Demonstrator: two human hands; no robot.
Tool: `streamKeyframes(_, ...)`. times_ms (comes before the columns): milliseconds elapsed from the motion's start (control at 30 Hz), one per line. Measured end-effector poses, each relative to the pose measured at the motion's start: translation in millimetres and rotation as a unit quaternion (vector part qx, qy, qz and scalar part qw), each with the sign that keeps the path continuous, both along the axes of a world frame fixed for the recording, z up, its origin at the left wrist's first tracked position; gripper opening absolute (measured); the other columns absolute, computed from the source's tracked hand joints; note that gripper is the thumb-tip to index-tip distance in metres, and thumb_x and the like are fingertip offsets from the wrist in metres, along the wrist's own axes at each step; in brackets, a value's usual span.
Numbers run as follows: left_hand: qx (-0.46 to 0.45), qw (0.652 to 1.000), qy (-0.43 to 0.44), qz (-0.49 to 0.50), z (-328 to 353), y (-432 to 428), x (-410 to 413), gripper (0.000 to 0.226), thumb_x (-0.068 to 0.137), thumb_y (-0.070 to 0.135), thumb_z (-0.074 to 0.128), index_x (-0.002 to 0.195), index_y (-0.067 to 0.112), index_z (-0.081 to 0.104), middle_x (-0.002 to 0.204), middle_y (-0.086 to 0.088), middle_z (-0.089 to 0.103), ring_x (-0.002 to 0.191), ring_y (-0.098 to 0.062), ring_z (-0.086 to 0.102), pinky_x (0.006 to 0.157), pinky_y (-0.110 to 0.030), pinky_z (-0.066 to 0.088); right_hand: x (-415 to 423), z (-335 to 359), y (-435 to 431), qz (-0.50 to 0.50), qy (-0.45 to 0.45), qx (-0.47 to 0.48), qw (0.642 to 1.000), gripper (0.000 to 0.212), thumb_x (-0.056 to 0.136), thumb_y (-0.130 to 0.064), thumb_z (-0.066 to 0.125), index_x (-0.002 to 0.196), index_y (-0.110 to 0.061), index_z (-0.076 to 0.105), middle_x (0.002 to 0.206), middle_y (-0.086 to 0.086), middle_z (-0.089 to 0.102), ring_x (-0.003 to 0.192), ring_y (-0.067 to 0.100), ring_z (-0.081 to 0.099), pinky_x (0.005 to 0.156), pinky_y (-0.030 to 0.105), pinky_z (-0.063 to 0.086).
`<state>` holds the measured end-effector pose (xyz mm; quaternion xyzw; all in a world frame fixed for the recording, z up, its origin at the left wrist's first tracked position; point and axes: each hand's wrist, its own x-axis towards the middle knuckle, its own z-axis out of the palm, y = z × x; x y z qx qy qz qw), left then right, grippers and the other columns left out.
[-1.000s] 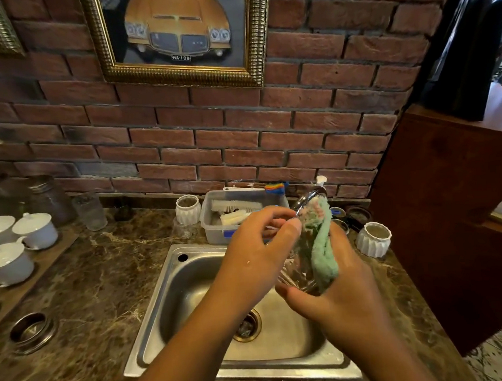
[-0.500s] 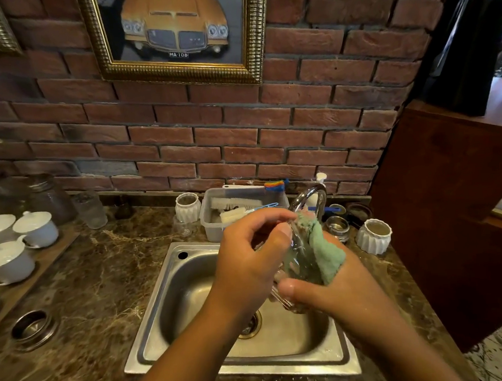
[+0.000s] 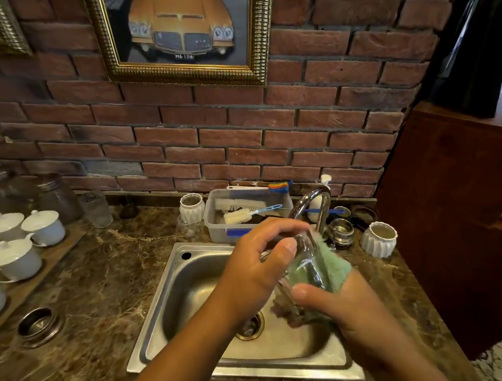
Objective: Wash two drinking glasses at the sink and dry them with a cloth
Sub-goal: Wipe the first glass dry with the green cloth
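Both hands over the sink [image 3: 173,292], just in front of the tap [image 3: 312,203]. My left hand [image 3: 250,271] grips the drinking glass [image 3: 305,264] near its rim, thumb & fingers pinched round it. My right hand [image 3: 342,303] clasps the lower part w/ a green cloth [image 3: 335,263] pressed against the glass's right side, thumb across the front. Glass is tilted, held above the sink's drain [image 3: 250,325]. Plastic tub [image 3: 216,220] w/ brushes sits behind the sink, by the brick wall.

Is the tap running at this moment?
Cannot tell. No stream shows below the faucet spout; the left hand and glass hide the space beneath.
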<state>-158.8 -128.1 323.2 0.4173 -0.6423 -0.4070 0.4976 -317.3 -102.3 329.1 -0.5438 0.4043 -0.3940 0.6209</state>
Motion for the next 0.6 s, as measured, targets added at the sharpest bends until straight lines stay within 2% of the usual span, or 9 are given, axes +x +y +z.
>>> streamKeyframes(33,0.009,1.0,-0.002,0.022,-0.8,0.0,-3.6,0.048,0.085,0.051,0.05,0.123,0.026,0.066,0.12,0.006,0.066,0.115,-0.014,0.062,0.094,-0.033,0.055,-0.5,0.9,-2.3,-0.036,0.118,-0.083,0.989,0.074,0.07,-0.021,0.088,0.134,-0.025,0.051,0.108,-0.003,0.075,0.095,0.016,0.074,0.076,0.028,0.061)
streamKeyframes(67,0.022,0.999,-0.006,0.044,-0.9,-0.1,-7.5,0.042,0.088,0.048,0.053,0.123,0.027,0.065,0.12,0.007,0.065,0.113,-0.009,0.062,0.091,-0.026,0.054,-0.7,0.2,-4.7,-0.077,0.223,-0.162,0.958,0.082,0.069,-0.026,0.088,0.138,-0.032,0.045,0.115,-0.012,0.07,0.103,0.008,0.069,0.083,0.024,0.059)
streamKeyframes(133,0.065,0.996,0.002,0.068,0.9,-1.0,-15.1,0.023,0.099,0.035,0.055,0.119,0.025,0.063,0.113,0.008,0.067,0.103,-0.004,0.064,0.081,-0.015,0.053,1.6,-1.1,-6.1,-0.134,0.378,-0.265,0.877,0.099,0.068,-0.038,0.085,0.149,-0.032,0.029,0.131,-0.017,0.054,0.114,0.0,0.055,0.087,0.016,0.051)
streamKeyframes(167,0.088,0.994,0.017,0.069,3.4,-1.6,-18.0,0.018,0.102,0.03,0.054,0.116,0.024,0.064,0.108,0.008,0.068,0.098,-0.004,0.066,0.077,-0.014,0.054,3.4,-1.5,-4.9,-0.14,0.421,-0.287,0.849,0.104,0.069,-0.04,0.084,0.153,-0.029,0.022,0.136,-0.015,0.046,0.114,-0.001,0.049,0.084,0.011,0.046)
streamKeyframes(233,0.115,0.99,0.035,0.079,7.2,-3.8,-20.1,0.018,0.101,0.032,0.053,0.113,0.023,0.064,0.104,0.006,0.07,0.094,-0.005,0.068,0.079,-0.02,0.058,5.1,-4.3,-2.7,-0.129,0.448,-0.31,0.829,0.107,0.073,-0.042,0.082,0.155,-0.028,0.015,0.138,-0.015,0.039,0.111,-0.003,0.044,0.076,0.006,0.04)
streamKeyframes(333,0.106,0.988,0.059,0.093,11.0,-4.1,-19.9,0.027,0.097,0.039,0.059,0.118,0.023,0.063,0.103,0.004,0.072,0.092,-0.004,0.071,0.074,-0.021,0.059,5.7,-5.4,-2.2,-0.137,0.418,-0.325,0.837,0.107,0.07,-0.041,0.084,0.153,-0.031,0.018,0.132,-0.019,0.042,0.107,-0.007,0.045,0.073,0.005,0.042)
streamKeyframes(467,0.064,0.985,0.091,0.13,8.2,2.9,-20.1,0.032,0.088,0.042,0.067,0.117,0.028,0.066,0.102,0.005,0.072,0.096,-0.007,0.07,0.077,-0.022,0.059,8.0,-5.2,-2.1,-0.133,0.341,-0.289,0.884,0.097,0.067,-0.042,0.083,0.146,-0.038,0.027,0.13,-0.021,0.052,0.118,0.001,0.055,0.091,0.024,0.054)
streamKeyframes(533,0.038,0.986,0.093,0.135,5.8,7.7,-20.0,0.037,0.08,0.044,0.065,0.115,0.031,0.067,0.102,0.007,0.072,0.098,-0.005,0.068,0.081,-0.024,0.059,7.7,-0.2,-2.0,-0.102,0.28,-0.244,0.923,0.089,0.067,-0.035,0.087,0.139,-0.043,0.036,0.122,-0.024,0.061,0.112,-0.003,0.061,0.087,0.018,0.054)
streamKeyframes(600,0.012,0.987,0.094,0.128,4.1,10.8,-18.4,0.04,0.075,0.048,0.065,0.113,0.033,0.067,0.1,0.009,0.071,0.098,-0.005,0.068,0.083,-0.024,0.058,3.5,6.7,-2.7,-0.05,0.213,-0.188,0.957,0.079,0.07,-0.016,0.089,0.132,-0.038,0.046,0.113,-0.029,0.066,0.102,-0.009,0.065,0.078,0.008,0.051)
